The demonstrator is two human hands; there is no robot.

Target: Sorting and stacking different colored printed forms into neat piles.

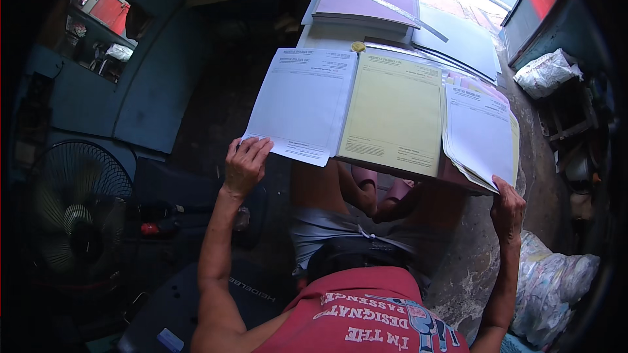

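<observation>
My left hand [248, 164] pinches the lower left corner of the top sheet on a stack of white printed forms [304, 103], fingers on top. With my right hand [508, 206] I grip the lower right corner of a fanned pile of white, yellow and pink forms [473, 132]. Between the two lies a stack of yellow printed forms [395, 113]. A small round yellow tin or pot [358, 47] sits above them. Behind it a metal ruler [387, 7] lies slantwise across a stack of pink paper [363, 2]. More pale sheets [456, 39] lie to its right.
A caged electric fan [81, 206] stands at the left. Stuffed plastic sacks [549, 284] lie at the lower right, and a white sack [547, 72] rests farther back. A red door [535, 5] borders the opening to the street. Two feet in pink slippers [365, 176] show beneath the table.
</observation>
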